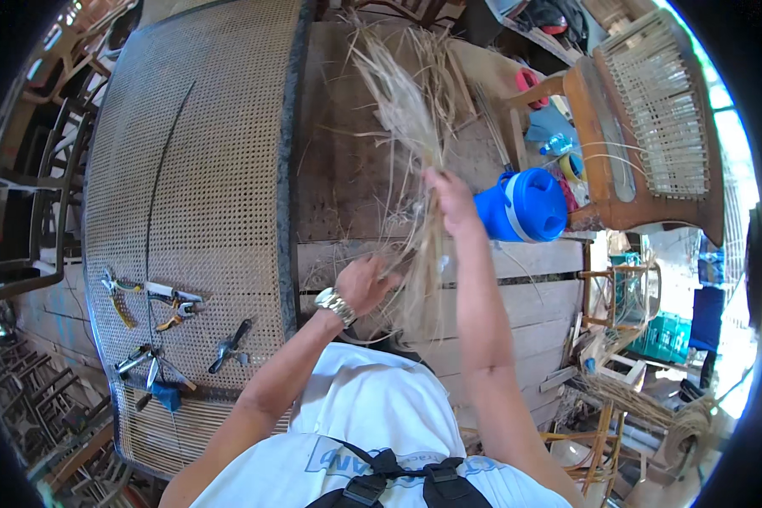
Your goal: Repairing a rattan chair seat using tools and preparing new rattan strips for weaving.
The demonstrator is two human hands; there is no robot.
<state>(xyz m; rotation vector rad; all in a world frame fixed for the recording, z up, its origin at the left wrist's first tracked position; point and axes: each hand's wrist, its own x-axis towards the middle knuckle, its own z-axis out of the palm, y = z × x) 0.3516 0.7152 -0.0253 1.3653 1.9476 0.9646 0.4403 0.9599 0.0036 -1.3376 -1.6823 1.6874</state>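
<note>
A long bundle of pale, dry fibre strands (395, 93) runs from the work surface toward my body. My right hand (453, 201) is closed around its middle. The strands fan out above the fist and hang loose and blurred below it. My left hand (367, 286), with a metal watch (336, 306) on its wrist, is at the lower left of the bundle. Its fingers are curled in among thin loose strands, partly smeared by motion. More dry strands (436, 63) lie on the brown board (339, 161) beyond my hands.
At left lies a large woven cane panel (220, 102) with pliers (120, 296), a knife (173, 293) and other hand tools. A blue water jug (538, 206) stands right of my right hand. Beyond it are tape rolls (572, 167) and a wooden chair (605, 127) with a partly woven back.
</note>
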